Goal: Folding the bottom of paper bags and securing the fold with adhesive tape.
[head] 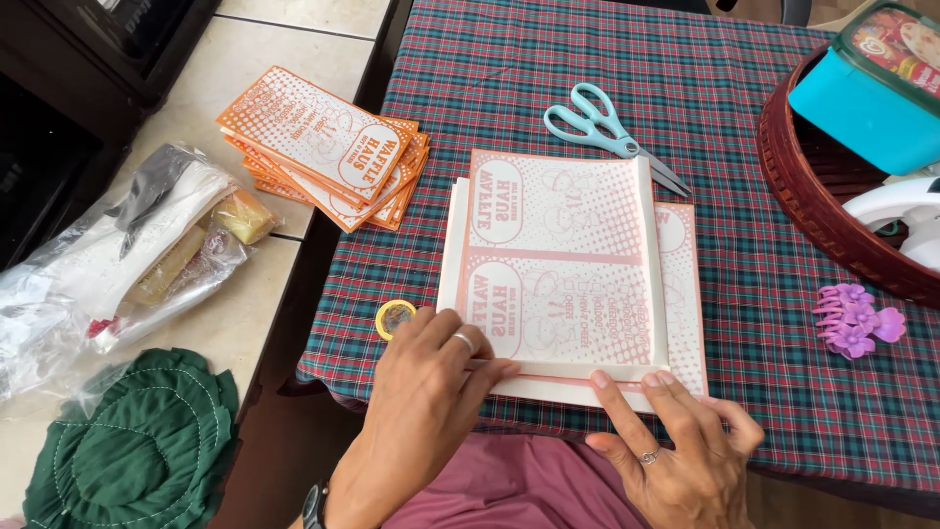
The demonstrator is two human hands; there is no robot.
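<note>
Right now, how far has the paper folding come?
Done: a fanned pile of folded orange bags lies at the table's edge. In hand: left hand and right hand press the near fold of a printed sheet. Left: flat sheets underneath; scissors lie unused.

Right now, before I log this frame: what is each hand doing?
Left hand: open, fingers pressing the near edge of the printed paper sheets.
Right hand: open, fingertips flat on the same edge, holding nothing.
</note>
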